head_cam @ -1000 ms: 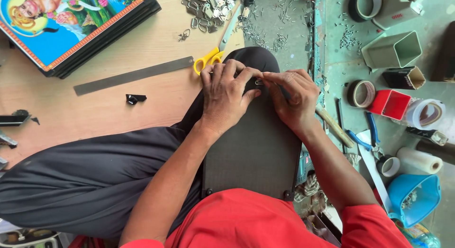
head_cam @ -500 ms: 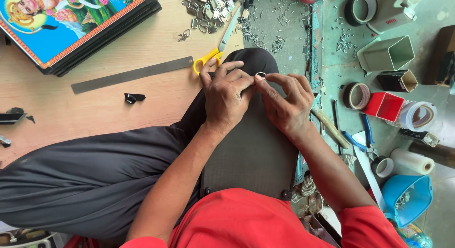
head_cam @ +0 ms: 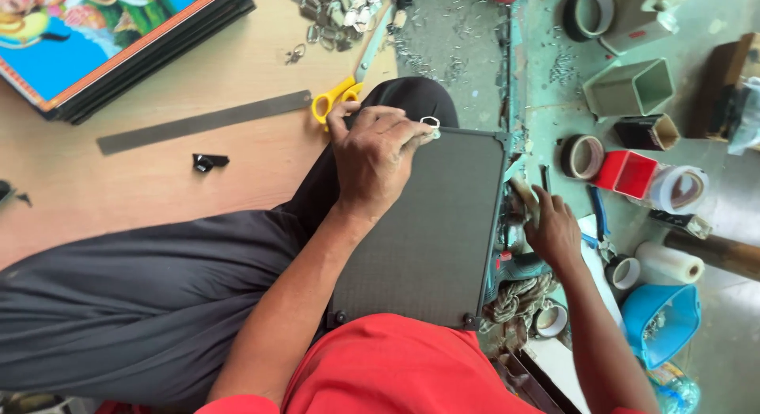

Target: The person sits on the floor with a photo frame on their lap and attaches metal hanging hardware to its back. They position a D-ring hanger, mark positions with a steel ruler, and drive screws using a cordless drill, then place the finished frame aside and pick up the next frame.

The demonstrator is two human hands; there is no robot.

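Note:
A dark grey rectangular board with a black frame lies across my lap, its back side up. My left hand rests on the board's far edge and pinches a small metal ring hanger against that edge. My right hand is off the board, down at its right side, with its fingers closed around a wooden tool handle among clutter on the floor. Yellow-handled scissors lie just beyond my left hand.
A steel ruler and a small black clip lie on the wooden board at left. A stack of framed colour prints sits at top left. Tape rolls, a red box, a blue tub and a pile of metal hangers surround me.
My right hand has left the board's top edge and dropped to the floor at the right, onto the tool. My left hand stays on the ring hanger.

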